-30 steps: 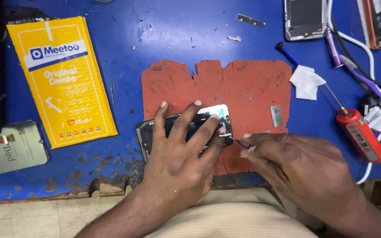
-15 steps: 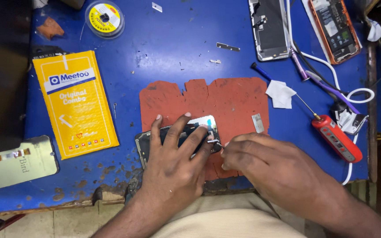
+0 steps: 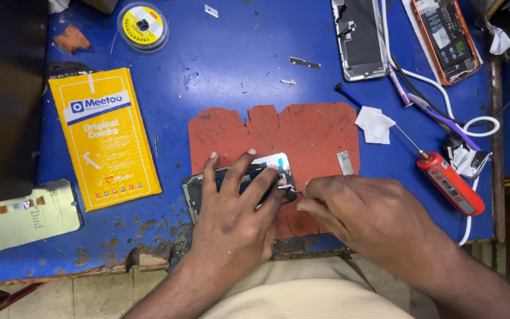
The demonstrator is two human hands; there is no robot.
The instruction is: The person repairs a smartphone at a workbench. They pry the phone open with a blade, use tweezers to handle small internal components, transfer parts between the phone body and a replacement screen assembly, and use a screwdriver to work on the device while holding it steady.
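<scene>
My left hand (image 3: 234, 212) lies flat on a dark phone screen assembly (image 3: 196, 188), fingers spread, pressing it onto a red work mat (image 3: 314, 133). My right hand (image 3: 364, 215) is closed just to the right of the assembly, its fingertips pinching a thin tool whose tip (image 3: 296, 191) meets the assembly's right end by a shiny metal part (image 3: 275, 159). Most of the tool is hidden inside the hand.
A yellow padded envelope (image 3: 104, 136) and a pale screen panel (image 3: 22, 215) lie left. At the back are a solder spool (image 3: 143, 25), an opened phone screen (image 3: 358, 38) and an orange phone (image 3: 447, 35). A red-handled screwdriver (image 3: 450, 183), white cable (image 3: 438, 88) and tissue (image 3: 374, 124) are right.
The view has drifted, showing more of the table's back. My right hand moved left, closing in on the assembly's right end. My left hand stayed pressed on the assembly.
</scene>
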